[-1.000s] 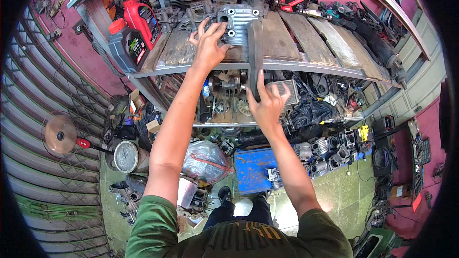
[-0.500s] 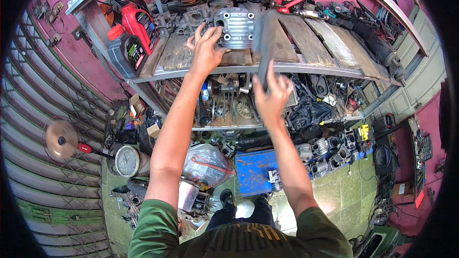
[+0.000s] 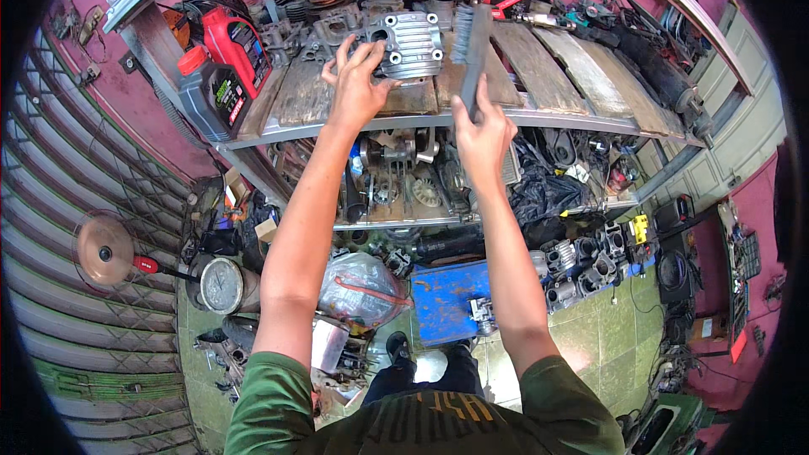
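A grey ribbed metal engine cover (image 3: 404, 44) lies on the wooden top shelf (image 3: 539, 67). My left hand (image 3: 358, 84) rests on its left side with fingers spread over it. My right hand (image 3: 482, 131) grips the handle of a long wire brush (image 3: 470, 46), whose bristled end stands just right of the cover. Both forearms reach up from the lower edge.
A red jug (image 3: 238, 40) and a dark grey jug (image 3: 211, 93) stand at the shelf's left end. Engine parts crowd the shelf's back and the lower shelf (image 3: 396, 194). On the floor sit a blue box (image 3: 447, 299), a plastic bag (image 3: 362, 286) and a round gauge (image 3: 221, 285).
My right hand has lifted the brush from the shelf's front edge up beside the cover. My left hand stays on the cover. The view has shifted, bringing the shelf lower in the picture.
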A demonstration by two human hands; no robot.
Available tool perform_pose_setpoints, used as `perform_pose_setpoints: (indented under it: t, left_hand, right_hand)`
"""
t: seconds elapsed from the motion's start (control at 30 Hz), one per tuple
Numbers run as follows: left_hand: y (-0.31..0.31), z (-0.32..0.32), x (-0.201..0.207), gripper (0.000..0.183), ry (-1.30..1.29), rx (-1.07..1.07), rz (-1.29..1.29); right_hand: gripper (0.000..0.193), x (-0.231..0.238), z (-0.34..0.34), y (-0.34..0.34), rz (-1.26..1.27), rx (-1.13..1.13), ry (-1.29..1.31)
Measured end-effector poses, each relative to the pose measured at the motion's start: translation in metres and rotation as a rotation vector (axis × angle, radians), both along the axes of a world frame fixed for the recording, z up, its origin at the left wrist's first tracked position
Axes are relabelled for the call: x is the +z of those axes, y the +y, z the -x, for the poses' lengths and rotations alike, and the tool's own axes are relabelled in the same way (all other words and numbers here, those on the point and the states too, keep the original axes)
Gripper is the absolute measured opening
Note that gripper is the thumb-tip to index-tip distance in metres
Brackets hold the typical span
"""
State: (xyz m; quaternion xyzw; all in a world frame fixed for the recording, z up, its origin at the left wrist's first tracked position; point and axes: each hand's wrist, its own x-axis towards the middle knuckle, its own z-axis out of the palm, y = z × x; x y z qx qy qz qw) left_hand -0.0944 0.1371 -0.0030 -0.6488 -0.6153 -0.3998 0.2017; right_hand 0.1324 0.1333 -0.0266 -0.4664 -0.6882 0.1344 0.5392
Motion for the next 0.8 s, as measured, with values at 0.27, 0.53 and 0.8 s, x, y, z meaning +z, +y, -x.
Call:
perform_pose_setpoints:
  t: [0.27,0.53,0.8]
  left_hand:
    - [0.003,0.005,-0.002,0.069,-0.017,-0.037,-0.022]
    - [-0.003,-0.002,-0.005,0.069,-0.029,-0.023,-0.040]
    - [-0.032,-0.012,0.010,0.059,0.043,0.005,-0.019]
  right_hand:
    - [0.066,-0.062,-0.007,-0.054,0.061,0.014,0.097]
    - [0.065,-0.029,0.013,-0.031,-0.533,-0.099,-0.309]
    - [0.067,-0.046,-0.010,-0.055,-0.461,-0.033,-0.322]
